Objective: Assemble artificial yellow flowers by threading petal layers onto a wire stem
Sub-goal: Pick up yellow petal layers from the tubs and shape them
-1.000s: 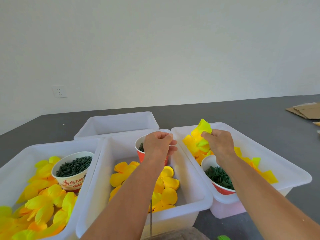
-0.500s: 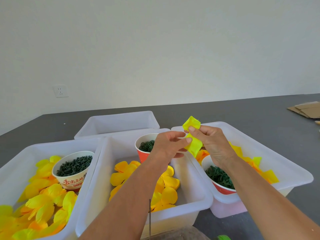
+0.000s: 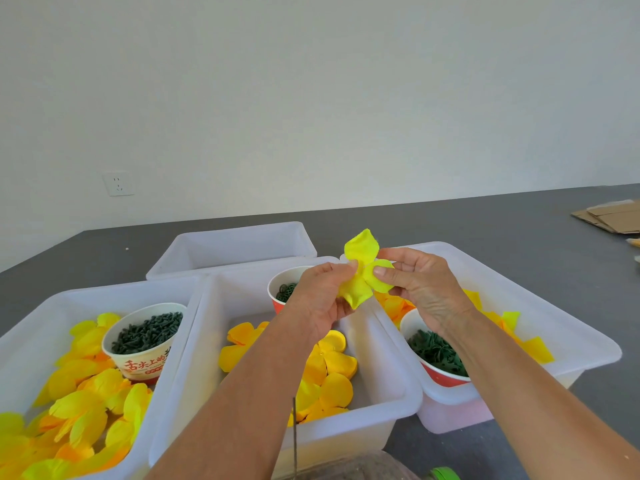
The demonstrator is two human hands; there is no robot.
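Two hands work above the bins. Nearest, a thin wire [image 3: 294, 434] stands upright at the bottom edge, bare as far as shows. The left hand [image 3: 320, 299] and right hand [image 3: 420, 289] each pinch one yellow petal layer [image 3: 362, 271], held in the air over the middle bin [image 3: 398, 382]. Judging by this, the layer is being spread to find its centre hole; next it must come down onto the wire tip. The left bin [image 3: 31, 337] holds yellow petals and a cup [image 3: 145, 355] of dark green pieces. The middle bin holds orange-yellow petals and a red cup [image 3: 277, 296] of green rings. The right bin [image 3: 588, 344] holds petals and another cup [image 3: 412, 323] of green parts. A far bin [image 3: 242, 237] shows nothing inside.
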